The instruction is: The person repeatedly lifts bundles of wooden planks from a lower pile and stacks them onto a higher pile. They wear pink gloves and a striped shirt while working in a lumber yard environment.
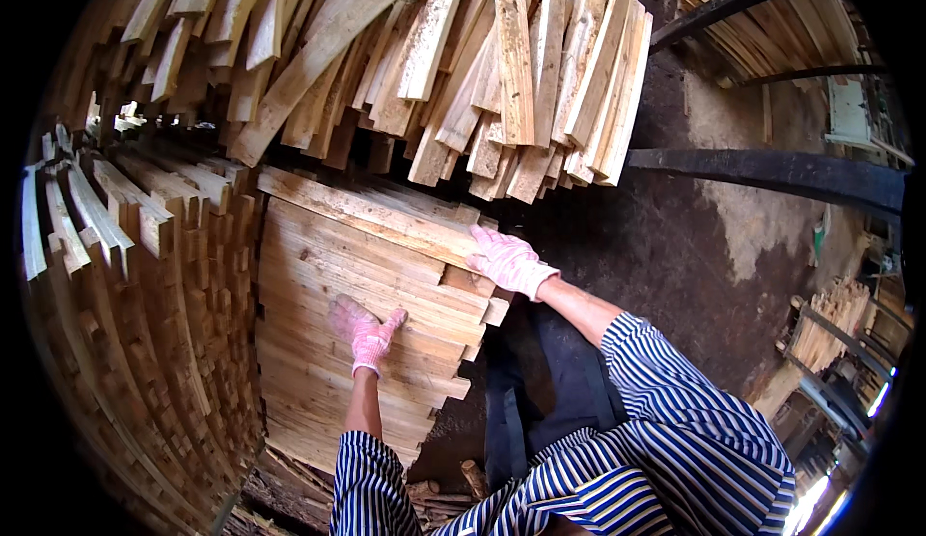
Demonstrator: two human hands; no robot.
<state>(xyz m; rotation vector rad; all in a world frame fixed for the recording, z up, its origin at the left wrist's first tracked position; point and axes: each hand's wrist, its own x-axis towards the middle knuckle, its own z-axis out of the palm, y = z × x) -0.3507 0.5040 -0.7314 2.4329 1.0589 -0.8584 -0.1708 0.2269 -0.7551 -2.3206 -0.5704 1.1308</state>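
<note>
My left hand (pixel 363 331), in a pink and white work glove, lies on a layer of pale wooden boards (pixel 328 372) set side by side, its thumb stretched out to the right. In a matching glove, my right hand (pixel 509 261) grips the right end of a wooden board (pixel 362 213) along the far side of that layer. Its fingertips are partly hidden at the board's end. The right ends of the laid boards are uneven, some sticking out past others.
A heap of loose boards (pixel 511 54) rises just beyond, ends facing me. On the left stands a tall stack of boards (pixel 145 314). Dark beams (pixel 762 167) cross the right side above a stained floor (pixel 714 237). Wood scraps (pixel 473 478) lie near my feet.
</note>
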